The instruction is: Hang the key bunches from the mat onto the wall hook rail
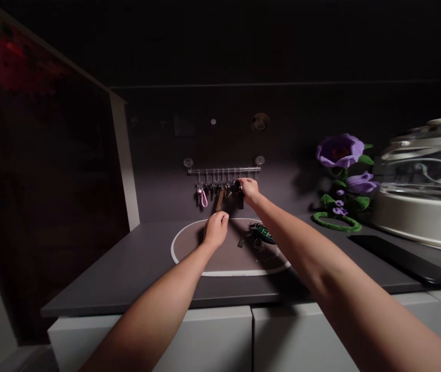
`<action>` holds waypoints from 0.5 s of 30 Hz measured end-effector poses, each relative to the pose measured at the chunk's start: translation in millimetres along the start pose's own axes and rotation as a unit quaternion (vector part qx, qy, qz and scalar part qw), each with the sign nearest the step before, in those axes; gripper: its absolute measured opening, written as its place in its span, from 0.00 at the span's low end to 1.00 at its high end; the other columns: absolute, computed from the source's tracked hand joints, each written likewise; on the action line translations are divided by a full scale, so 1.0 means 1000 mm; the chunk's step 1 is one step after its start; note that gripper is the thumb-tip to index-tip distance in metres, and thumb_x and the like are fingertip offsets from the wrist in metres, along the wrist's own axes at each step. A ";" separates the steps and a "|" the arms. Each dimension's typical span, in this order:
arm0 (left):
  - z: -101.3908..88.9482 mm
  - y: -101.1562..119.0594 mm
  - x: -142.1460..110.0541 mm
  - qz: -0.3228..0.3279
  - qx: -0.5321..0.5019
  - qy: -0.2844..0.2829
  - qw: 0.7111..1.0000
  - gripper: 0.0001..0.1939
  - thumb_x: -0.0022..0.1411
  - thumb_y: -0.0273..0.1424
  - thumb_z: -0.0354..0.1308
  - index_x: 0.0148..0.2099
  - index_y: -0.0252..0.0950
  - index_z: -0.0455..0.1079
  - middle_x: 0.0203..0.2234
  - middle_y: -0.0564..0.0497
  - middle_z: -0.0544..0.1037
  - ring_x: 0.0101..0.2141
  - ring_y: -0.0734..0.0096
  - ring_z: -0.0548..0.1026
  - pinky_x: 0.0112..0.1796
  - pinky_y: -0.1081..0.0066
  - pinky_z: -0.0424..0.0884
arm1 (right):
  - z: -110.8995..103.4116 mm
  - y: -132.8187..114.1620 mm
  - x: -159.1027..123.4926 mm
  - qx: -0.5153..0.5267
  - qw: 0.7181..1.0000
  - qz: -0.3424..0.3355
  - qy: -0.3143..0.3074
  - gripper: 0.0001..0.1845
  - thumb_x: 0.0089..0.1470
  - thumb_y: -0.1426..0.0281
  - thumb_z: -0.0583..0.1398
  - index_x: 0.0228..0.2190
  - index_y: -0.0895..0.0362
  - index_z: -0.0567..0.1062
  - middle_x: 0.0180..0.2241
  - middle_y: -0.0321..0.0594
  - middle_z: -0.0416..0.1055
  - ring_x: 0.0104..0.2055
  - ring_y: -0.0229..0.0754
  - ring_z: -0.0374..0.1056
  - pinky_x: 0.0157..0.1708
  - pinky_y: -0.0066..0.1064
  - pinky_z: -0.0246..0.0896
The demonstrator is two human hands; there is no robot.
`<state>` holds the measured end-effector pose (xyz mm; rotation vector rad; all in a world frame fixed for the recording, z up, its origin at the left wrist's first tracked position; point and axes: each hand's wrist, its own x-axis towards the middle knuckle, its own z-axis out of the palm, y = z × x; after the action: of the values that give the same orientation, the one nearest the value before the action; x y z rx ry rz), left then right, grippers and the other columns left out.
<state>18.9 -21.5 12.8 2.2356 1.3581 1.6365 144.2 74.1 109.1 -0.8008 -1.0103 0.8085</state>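
Observation:
A clear hook rail (pixel 224 170) is fixed to the dark wall, with several bunches of keys (pixel 226 188) hanging from it. My right hand (pixel 249 190) is closed in a pinch at the rail's right part, on a black key fob (pixel 241 200) that hangs below the fingertips. Lower down, my left hand (pixel 216 230) is closed at the bottom of a tilted brown strap (pixel 220 200) that hangs among the keys; its lower end goes behind the fingers. A pink loop (pixel 204 198) hangs at the left end.
On the counter (pixel 127 268) lies an oval mat (pixel 189 253) with a green-and-black key bunch (pixel 263 233) on it. To the right stand purple felt flowers (pixel 341 151), a white appliance with a clear cover (pixel 417 217) and a long black flat object (pixel 398 256).

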 end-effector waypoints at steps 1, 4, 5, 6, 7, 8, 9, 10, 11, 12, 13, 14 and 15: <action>0.000 0.000 0.000 0.000 0.005 -0.001 1.000 0.12 0.60 0.28 0.44 0.33 0.34 0.68 0.29 0.47 0.74 0.32 0.69 0.69 0.37 0.70 0.63 | 0.000 0.001 0.001 0.001 1.000 0.004 0.008 0.03 0.40 0.75 0.57 0.20 0.58 0.65 0.14 0.29 0.58 0.17 0.30 0.55 0.17 0.23 0.52; 0.001 -0.002 0.000 -0.001 0.017 -0.004 1.000 0.11 0.60 0.29 0.44 0.33 0.34 0.69 0.29 0.47 0.74 0.32 0.69 0.70 0.36 0.70 0.63 | -0.001 0.005 0.001 0.006 1.000 0.021 0.007 0.03 0.42 0.75 0.56 0.20 0.58 0.65 0.13 0.28 0.57 0.16 0.30 0.54 0.16 0.22 0.52; 0.001 -0.002 0.000 0.000 0.020 -0.005 1.000 0.12 0.60 0.29 0.44 0.33 0.34 0.69 0.29 0.47 0.74 0.32 0.69 0.70 0.36 0.70 0.63 | -0.002 0.006 0.001 0.005 1.000 0.024 0.004 0.03 0.42 0.75 0.56 0.21 0.58 0.65 0.13 0.28 0.57 0.16 0.30 0.54 0.16 0.22 0.52; 0.001 -0.003 0.001 0.000 0.021 -0.006 1.000 0.12 0.60 0.29 0.44 0.33 0.34 0.69 0.29 0.48 0.74 0.31 0.69 0.70 0.36 0.71 0.63 | -0.004 0.007 0.000 0.005 1.000 0.026 0.000 0.03 0.43 0.75 0.56 0.21 0.59 0.65 0.13 0.28 0.57 0.16 0.30 0.54 0.16 0.22 0.52; 0.001 -0.003 0.001 0.001 0.022 -0.006 1.000 0.12 0.60 0.28 0.44 0.33 0.34 0.69 0.29 0.48 0.74 0.31 0.69 0.70 0.36 0.71 0.63 | -0.005 0.008 -0.001 0.004 1.000 0.028 -0.004 0.03 0.43 0.75 0.56 0.21 0.59 0.65 0.13 0.29 0.57 0.16 0.30 0.54 0.16 0.22 0.52; 0.001 -0.003 0.001 0.002 0.022 -0.007 1.000 0.12 0.60 0.28 0.44 0.33 0.34 0.69 0.29 0.48 0.74 0.31 0.70 0.70 0.35 0.71 0.63 | -0.006 0.009 -0.002 0.003 1.000 0.029 -0.008 0.03 0.43 0.75 0.56 0.21 0.59 0.65 0.14 0.29 0.58 0.16 0.30 0.54 0.16 0.22 0.52; 0.001 -0.003 0.001 0.002 0.022 -0.008 1.000 0.12 0.60 0.28 0.44 0.33 0.34 0.69 0.28 0.48 0.74 0.31 0.70 0.70 0.35 0.71 0.63 | -0.008 0.010 -0.003 0.004 0.999 0.030 -0.014 0.03 0.44 0.75 0.56 0.21 0.58 0.65 0.14 0.29 0.58 0.16 0.30 0.54 0.16 0.23 0.52; 0.001 -0.003 0.001 0.003 0.021 -0.009 1.000 0.12 0.60 0.28 0.44 0.33 0.34 0.69 0.28 0.48 0.74 0.31 0.70 0.69 0.35 0.71 0.63 | -0.008 0.010 -0.003 0.004 0.999 0.032 -0.020 0.03 0.44 0.75 0.56 0.22 0.58 0.65 0.14 0.29 0.58 0.15 0.30 0.54 0.16 0.23 0.52; 0.001 -0.003 0.001 0.003 0.020 -0.010 1.000 0.12 0.60 0.28 0.44 0.33 0.34 0.69 0.28 0.48 0.74 0.31 0.70 0.69 0.35 0.71 0.63 | -0.009 0.011 -0.004 0.004 0.999 0.032 -0.026 0.03 0.44 0.75 0.56 0.22 0.58 0.65 0.14 0.29 0.58 0.15 0.30 0.54 0.16 0.23 0.52; 0.000 -0.003 0.001 0.002 0.019 -0.011 1.000 0.12 0.60 0.28 0.44 0.33 0.34 0.69 0.28 0.48 0.74 0.31 0.70 0.69 0.35 0.72 0.63 | -0.010 0.011 -0.005 0.001 0.999 0.032 -0.031 0.03 0.44 0.76 0.56 0.22 0.58 0.65 0.14 0.30 0.58 0.15 0.30 0.54 0.16 0.23 0.52; 0.000 -0.003 0.000 0.001 0.016 -0.013 1.000 0.11 0.60 0.28 0.45 0.33 0.34 0.69 0.28 0.48 0.74 0.31 0.71 0.69 0.35 0.72 0.63 | -0.010 0.011 -0.005 -0.003 0.999 0.032 -0.036 0.03 0.44 0.76 0.55 0.22 0.58 0.65 0.14 0.29 0.58 0.15 0.30 0.54 0.15 0.23 0.51; 0.000 -0.003 0.000 0.001 0.013 -0.014 1.000 0.11 0.60 0.28 0.45 0.33 0.34 0.69 0.28 0.48 0.74 0.30 0.71 0.69 0.35 0.72 0.63 | -0.011 0.011 -0.005 -0.008 0.999 0.032 -0.042 0.04 0.44 0.76 0.55 0.21 0.58 0.64 0.14 0.29 0.58 0.15 0.30 0.53 0.15 0.23 0.51; 0.000 -0.003 0.000 0.001 0.010 -0.017 1.000 0.11 0.60 0.28 0.45 0.33 0.34 0.69 0.28 0.48 0.74 0.30 0.71 0.69 0.35 0.72 0.62 | -0.011 0.011 -0.005 -0.013 0.998 0.034 -0.051 0.04 0.44 0.77 0.55 0.21 0.58 0.64 0.13 0.29 0.57 0.15 0.30 0.53 0.15 0.23 0.50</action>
<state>17.7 -19.5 11.6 2.2646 1.3710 1.5845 150.7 72.5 94.3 -0.8256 -1.0914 0.9031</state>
